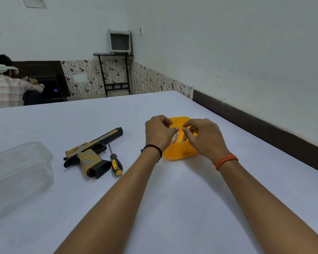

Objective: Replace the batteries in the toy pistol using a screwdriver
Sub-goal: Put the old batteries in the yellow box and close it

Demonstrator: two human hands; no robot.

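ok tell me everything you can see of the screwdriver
The screwdriver lies flat on the white table, just right of the toy pistol, close beside its grip; whether they touch is unclear. It has a thin metal shaft pointing away from the person and a chunky black handle with yellow inserts nearest them. No hand touches it: both hands are over at the orange tub.
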